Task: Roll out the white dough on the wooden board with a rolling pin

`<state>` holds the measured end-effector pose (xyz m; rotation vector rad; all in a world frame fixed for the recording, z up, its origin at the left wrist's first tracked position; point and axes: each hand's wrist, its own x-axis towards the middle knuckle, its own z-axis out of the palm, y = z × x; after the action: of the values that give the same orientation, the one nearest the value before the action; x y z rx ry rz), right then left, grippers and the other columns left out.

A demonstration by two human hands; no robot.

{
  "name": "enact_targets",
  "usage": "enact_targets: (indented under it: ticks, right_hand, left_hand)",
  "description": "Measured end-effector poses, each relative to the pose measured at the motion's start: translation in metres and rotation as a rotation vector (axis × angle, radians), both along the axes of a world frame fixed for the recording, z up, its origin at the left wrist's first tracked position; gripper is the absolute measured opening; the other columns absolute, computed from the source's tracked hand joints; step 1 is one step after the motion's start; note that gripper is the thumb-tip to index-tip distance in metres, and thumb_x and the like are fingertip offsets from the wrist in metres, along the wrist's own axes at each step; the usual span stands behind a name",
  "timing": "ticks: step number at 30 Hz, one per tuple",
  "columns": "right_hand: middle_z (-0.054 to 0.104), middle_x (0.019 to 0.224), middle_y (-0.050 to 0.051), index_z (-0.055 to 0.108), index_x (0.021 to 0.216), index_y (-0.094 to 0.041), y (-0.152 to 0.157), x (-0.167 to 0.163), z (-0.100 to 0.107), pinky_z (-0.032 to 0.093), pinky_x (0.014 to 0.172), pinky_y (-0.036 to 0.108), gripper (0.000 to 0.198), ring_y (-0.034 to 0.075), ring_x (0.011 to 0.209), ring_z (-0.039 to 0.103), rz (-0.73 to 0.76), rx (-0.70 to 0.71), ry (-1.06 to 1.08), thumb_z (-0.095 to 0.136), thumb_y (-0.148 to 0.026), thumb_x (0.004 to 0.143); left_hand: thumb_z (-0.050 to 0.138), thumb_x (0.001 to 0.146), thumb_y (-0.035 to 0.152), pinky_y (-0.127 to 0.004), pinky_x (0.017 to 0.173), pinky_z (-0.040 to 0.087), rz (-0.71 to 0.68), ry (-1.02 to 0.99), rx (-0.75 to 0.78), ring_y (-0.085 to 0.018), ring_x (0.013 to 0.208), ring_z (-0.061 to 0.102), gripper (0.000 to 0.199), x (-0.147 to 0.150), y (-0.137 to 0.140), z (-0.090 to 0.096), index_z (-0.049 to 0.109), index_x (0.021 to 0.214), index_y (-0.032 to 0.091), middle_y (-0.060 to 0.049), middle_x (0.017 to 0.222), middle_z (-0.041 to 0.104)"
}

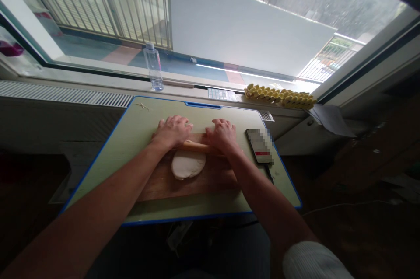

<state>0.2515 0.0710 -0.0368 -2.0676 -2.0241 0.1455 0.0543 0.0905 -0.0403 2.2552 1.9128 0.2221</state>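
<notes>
A flattened piece of white dough [188, 165] lies on a wooden board [200, 186]. Across its far edge rests a wooden rolling pin [196, 146]. My left hand [172, 130] is curled over the pin's left part, its palm side hidden from me. On the right part, my right hand [223, 134] bends over the pin in the same way. Between the two hands the middle of the pin shows. The pin's ends are mostly covered by my hands and wrists.
The board sits on a pale green table [108, 156] with a blue edge. To the right lies a phone [259, 145] with a cable. A clear bottle [153, 67] and a yellow bumpy object [278, 96] stand on the windowsill. Thin scraps [142, 106] lie at the table's far left.
</notes>
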Motion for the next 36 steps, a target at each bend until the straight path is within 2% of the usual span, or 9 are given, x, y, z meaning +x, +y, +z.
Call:
enact_targets:
  ticks: [11,25,36]
  right_hand:
    - [0.066,0.152,0.015,0.070,0.140,-0.019,0.013,0.003,-0.001,0.040,0.120,0.050,0.048,0.033,0.139,0.058,-0.002,-0.050,-0.001,0.056,-0.044,0.101]
    - [0.066,0.151,0.015,0.069,0.140,-0.018,-0.001,0.001,0.000,0.039,0.119,0.050,0.047,0.033,0.138,0.058,0.006,-0.019,0.000,0.056,-0.041,0.101]
    - [0.069,0.147,0.014,0.070,0.137,-0.018,-0.012,-0.001,0.001,0.040,0.118,0.048,0.044,0.032,0.136,0.059,0.018,0.028,-0.006,0.057,-0.040,0.102]
  left_hand:
    - [0.038,0.105,0.050,-0.054,0.122,0.040,-0.007,0.001,0.014,-0.033,0.142,0.058,0.053,0.002,0.009,-0.004,0.069,0.139,0.024,-0.013,0.154,0.065]
    - [0.038,0.105,0.050,-0.053,0.119,0.042,-0.031,0.013,0.083,-0.034,0.137,0.061,0.055,0.000,-0.005,-0.002,0.070,0.140,0.021,-0.014,0.150,0.068]
    - [0.037,0.105,0.053,-0.051,0.121,0.041,-0.031,0.000,0.052,-0.032,0.141,0.059,0.055,-0.004,-0.011,-0.003,0.068,0.142,0.026,-0.011,0.155,0.066]
